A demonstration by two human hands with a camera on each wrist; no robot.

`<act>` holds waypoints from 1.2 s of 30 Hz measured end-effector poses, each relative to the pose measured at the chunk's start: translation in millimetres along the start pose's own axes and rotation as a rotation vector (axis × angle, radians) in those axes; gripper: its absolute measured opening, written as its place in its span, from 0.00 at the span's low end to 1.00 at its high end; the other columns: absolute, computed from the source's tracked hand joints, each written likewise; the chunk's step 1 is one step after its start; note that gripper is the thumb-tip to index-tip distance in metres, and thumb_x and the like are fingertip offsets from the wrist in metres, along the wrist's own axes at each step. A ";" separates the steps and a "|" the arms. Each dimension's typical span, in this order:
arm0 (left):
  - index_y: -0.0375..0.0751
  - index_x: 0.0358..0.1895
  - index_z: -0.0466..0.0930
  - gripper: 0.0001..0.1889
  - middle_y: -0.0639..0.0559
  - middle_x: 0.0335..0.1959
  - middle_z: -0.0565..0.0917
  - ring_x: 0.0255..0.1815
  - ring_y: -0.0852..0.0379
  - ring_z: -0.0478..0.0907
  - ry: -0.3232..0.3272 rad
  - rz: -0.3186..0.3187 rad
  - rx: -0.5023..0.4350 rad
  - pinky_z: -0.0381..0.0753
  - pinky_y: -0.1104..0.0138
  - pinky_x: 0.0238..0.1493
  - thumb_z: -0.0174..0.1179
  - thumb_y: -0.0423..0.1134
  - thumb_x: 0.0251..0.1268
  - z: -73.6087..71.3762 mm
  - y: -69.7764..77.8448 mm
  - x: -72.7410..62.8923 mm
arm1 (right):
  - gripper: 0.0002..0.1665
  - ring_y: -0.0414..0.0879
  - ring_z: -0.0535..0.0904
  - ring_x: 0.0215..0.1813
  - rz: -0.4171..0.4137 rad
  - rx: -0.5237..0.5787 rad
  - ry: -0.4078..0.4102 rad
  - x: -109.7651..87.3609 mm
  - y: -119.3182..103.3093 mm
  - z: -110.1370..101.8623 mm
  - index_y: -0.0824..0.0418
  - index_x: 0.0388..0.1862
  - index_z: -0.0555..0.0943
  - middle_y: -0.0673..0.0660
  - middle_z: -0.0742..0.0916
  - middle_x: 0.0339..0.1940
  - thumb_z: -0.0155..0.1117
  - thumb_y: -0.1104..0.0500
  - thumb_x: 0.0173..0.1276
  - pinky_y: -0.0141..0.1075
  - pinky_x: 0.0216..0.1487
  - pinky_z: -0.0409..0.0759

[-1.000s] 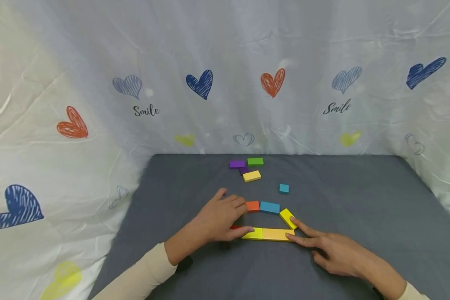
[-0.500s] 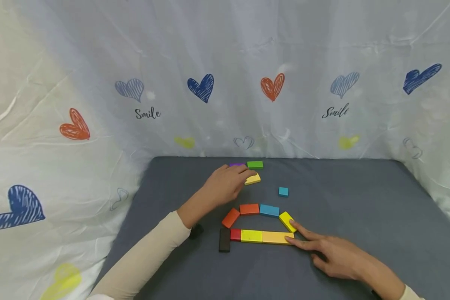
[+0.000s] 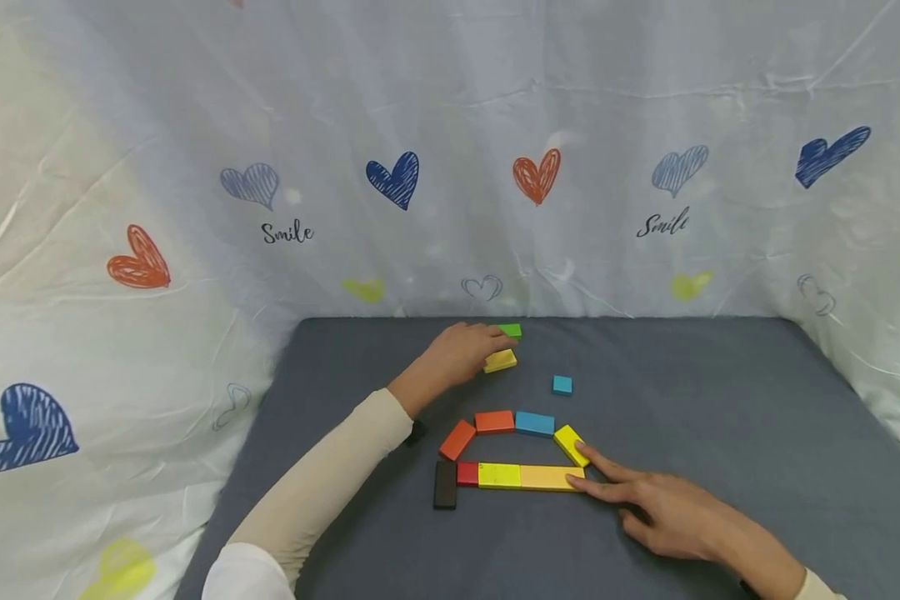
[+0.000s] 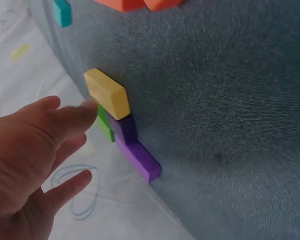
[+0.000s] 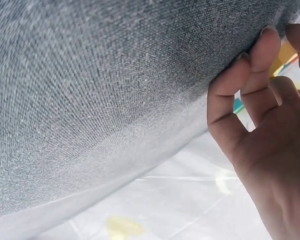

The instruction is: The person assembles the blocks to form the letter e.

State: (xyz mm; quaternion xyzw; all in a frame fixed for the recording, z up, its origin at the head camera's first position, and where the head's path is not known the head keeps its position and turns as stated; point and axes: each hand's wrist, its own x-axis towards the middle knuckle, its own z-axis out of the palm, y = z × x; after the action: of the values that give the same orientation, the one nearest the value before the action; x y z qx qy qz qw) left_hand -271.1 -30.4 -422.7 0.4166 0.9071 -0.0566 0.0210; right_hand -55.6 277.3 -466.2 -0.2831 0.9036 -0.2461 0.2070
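My left hand (image 3: pixel 467 350) reaches over the back group of blocks, with nothing visible in its fingers. In the left wrist view, this hand (image 4: pixel 45 145) hovers beside a pale yellow block (image 4: pixel 107 94), a dark purple block (image 4: pixel 124 129), a purple block (image 4: pixel 140 161) and a partly hidden green block (image 4: pixel 105 124). My right hand (image 3: pixel 663 508) rests two extended fingertips on blocks at the right: one on a bright yellow block (image 3: pixel 570 444), the other on the end of a light orange block (image 3: pixel 546 477). The right wrist view shows its other fingers bent, holding nothing visible.
A tilted orange block (image 3: pixel 457 439), another orange block (image 3: pixel 494 422) and a blue block (image 3: pixel 534 423) form an arch. Below lie a black block (image 3: pixel 445 485), a red block (image 3: pixel 467 474) and a yellow-green block (image 3: pixel 499 475). A small blue block (image 3: pixel 562 385) sits apart on the grey cloth (image 3: pixel 690 392).
My left hand has moved from the orange blocks away to the back group, uncovering the black, red and orange blocks. The right hand stays on its two blocks.
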 end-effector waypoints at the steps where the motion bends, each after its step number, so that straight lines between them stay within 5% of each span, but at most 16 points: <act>1: 0.60 0.81 0.69 0.36 0.58 0.78 0.73 0.76 0.56 0.71 -0.020 0.001 0.002 0.72 0.52 0.74 0.69 0.36 0.74 2.4 -1.2 3.0 | 0.46 0.32 0.67 0.26 0.000 0.003 -0.001 0.1 -0.2 0.4 0.33 0.84 0.65 0.51 0.56 0.89 0.63 0.66 0.74 0.27 0.24 0.62; 15: 0.63 0.85 0.61 0.44 0.59 0.82 0.66 0.84 0.56 0.58 -0.155 -0.014 0.018 0.55 0.46 0.82 0.73 0.46 0.69 16.2 -13.8 17.5 | 0.46 0.31 0.64 0.24 0.011 0.010 -0.008 0.8 -2.5 1.4 0.31 0.83 0.65 0.49 0.55 0.90 0.63 0.66 0.75 0.28 0.23 0.61; 36: 0.63 0.80 0.69 0.38 0.61 0.79 0.71 0.83 0.55 0.60 -0.157 0.002 0.048 0.50 0.44 0.84 0.73 0.42 0.70 18.1 -5.5 37.9 | 0.46 0.31 0.59 0.22 0.043 0.035 -0.008 0.6 -1.7 -0.1 0.31 0.83 0.66 0.50 0.56 0.89 0.63 0.66 0.74 0.27 0.24 0.62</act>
State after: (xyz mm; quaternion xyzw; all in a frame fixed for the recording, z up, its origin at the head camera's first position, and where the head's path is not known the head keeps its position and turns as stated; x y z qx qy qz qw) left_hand -300.1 -7.6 -443.4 0.4120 0.9007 -0.1110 0.0822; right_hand -55.4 275.7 -465.3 -0.2611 0.9042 -0.2560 0.2209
